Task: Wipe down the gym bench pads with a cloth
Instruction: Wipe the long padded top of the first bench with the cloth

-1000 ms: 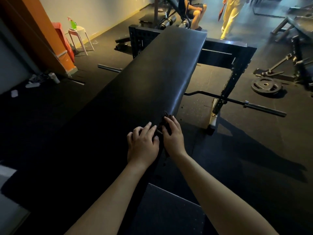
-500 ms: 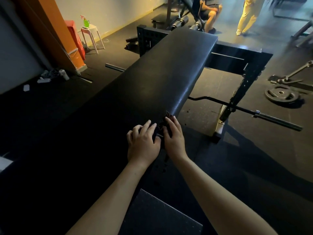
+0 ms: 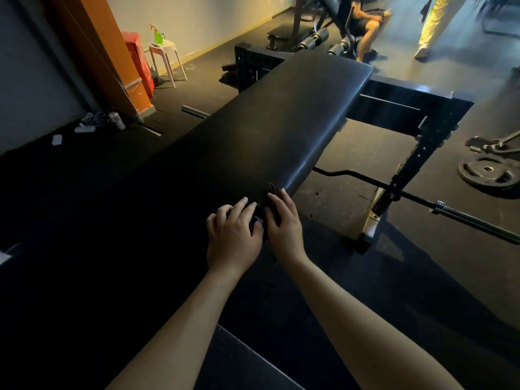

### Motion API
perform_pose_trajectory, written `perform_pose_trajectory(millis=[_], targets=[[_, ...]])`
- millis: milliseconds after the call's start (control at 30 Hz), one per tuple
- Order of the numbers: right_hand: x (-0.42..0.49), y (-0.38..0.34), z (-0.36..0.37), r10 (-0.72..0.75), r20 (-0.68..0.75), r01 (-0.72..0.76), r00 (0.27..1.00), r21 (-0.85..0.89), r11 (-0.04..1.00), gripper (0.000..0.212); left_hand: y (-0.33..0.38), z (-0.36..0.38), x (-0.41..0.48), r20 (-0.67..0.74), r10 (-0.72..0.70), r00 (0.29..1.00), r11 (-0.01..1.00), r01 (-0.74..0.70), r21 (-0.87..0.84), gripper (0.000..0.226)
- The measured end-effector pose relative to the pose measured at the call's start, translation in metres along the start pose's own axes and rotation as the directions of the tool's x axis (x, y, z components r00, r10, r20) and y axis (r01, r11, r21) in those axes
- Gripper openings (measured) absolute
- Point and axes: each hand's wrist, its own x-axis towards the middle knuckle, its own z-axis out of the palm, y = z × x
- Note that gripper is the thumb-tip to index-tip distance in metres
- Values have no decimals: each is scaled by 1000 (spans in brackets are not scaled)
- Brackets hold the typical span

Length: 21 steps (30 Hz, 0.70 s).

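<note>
Bench pad (image 3: 281, 130) stretches away toward upper right; left hand (image 3: 233, 235) and right hand (image 3: 284, 226) press cloth (image 3: 271, 197) flat at its edge

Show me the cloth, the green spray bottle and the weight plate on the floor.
cloth (image 3: 272, 193), head view, its bunched far end.
spray bottle (image 3: 158, 38), head view, its green body.
weight plate (image 3: 474, 175), head view, flat face beside the hub.
</note>
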Motion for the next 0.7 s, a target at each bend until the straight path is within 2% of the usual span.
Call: perform_pose_trajectory(millis=[100,233,300,467,633,700], targets=[[38,7,-10,-10,15,11,1000,-84,996,42,7,7,10,-13,-15,1000,1000,15,28,48],[60,6,-12,43,-42,-46,998,-70,997,42,6,9,10,-49,-9,999,999,11,44,47],[47,3,-9,13,-28,-16,1000,-78,997,41,6,8,10,-68,-5,998,999,9,51,46],[26,7,-13,-135,114,156,984,-209,965,40,5,8,10,-89,11,996,999,-8,34,47],[60,-1,-16,1,29,5,1000,-208,978,40,4,10,10,-98,12,995,1000,-10,21,43],[53,-4,-9,-22,5,23,1000,-220,975,40,4,11,10,-108,12,994,1000,-12,8,43]])
